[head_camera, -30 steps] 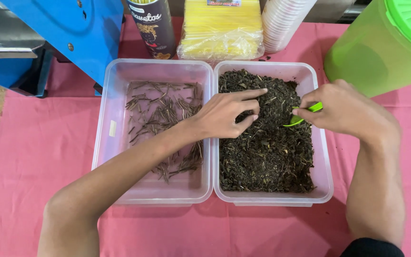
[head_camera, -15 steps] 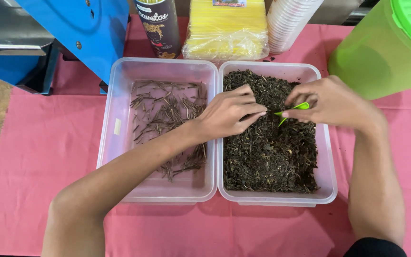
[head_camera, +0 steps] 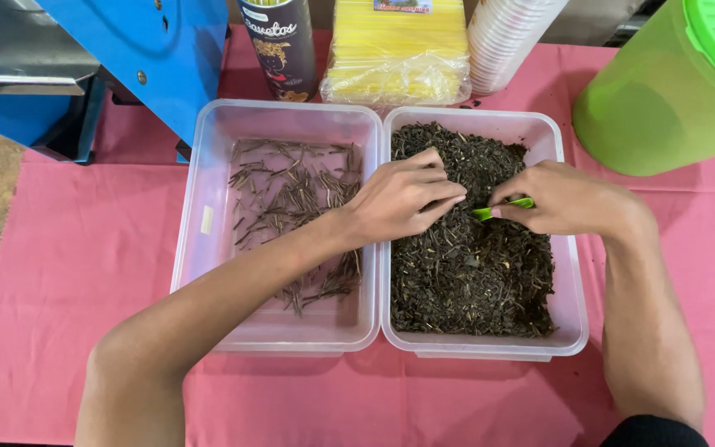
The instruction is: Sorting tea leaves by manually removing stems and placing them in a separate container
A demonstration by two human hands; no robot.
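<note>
- Left hand (head_camera: 403, 199): fingers curled together, resting on the dried leaves (head_camera: 465, 265) in the right tub (head_camera: 568, 306).
- Right hand (head_camera: 568, 203): pinching a green scoop (head_camera: 498, 209) over the leaves.
- Left tub (head_camera: 200, 248): sorted stems (head_camera: 291, 199).

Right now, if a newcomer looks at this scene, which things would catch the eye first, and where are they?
Two clear plastic tubs sit side by side on a pink cloth: the right tub is full of dark dried leaves, the left tub holds scattered thin stems. Over the leaves, the left hand pinches at the pile while the right hand holds a small green tool. A big green container stands at the far right.
</note>
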